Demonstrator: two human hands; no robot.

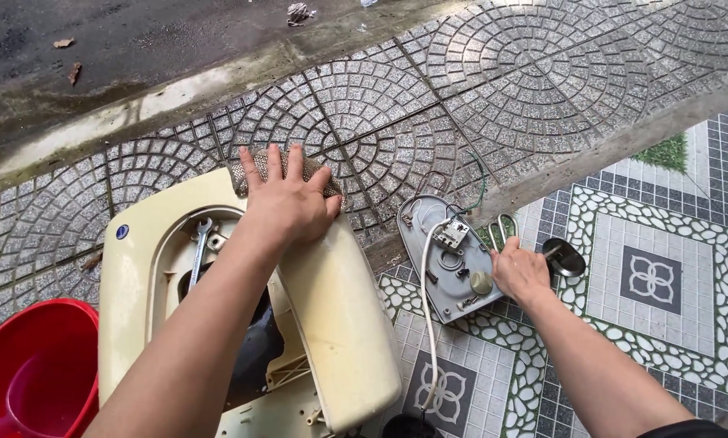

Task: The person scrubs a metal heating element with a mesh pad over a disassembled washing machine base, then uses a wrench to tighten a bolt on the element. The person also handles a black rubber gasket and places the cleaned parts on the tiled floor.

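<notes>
left hand point(287, 203), fingers spread flat, presses a mesh scouring cloth point(254, 166) against the cream plastic housing point(340, 316). right hand point(520, 272), curled, touches a grey control panel point(445, 259) with white cord point(429, 324); grasp unclear. wrench point(199, 247) lies below the left palm.

Casing point(331, 308): a pale cream-yellow was seen, with a small blue round mark near one corner.
Cloth point(254, 166): a beige woven mesh pattern was shown.
Bucket point(36, 369): bright red was seen.
Panel point(445, 259): light grey was seen, with a white cord point(429, 324) attached.
Pavement point(429, 97): grey fan-shaped cobble arcs were shown.
Floor tiles point(656, 276): white and dark grey pebble and flower motifs were shown.
</notes>
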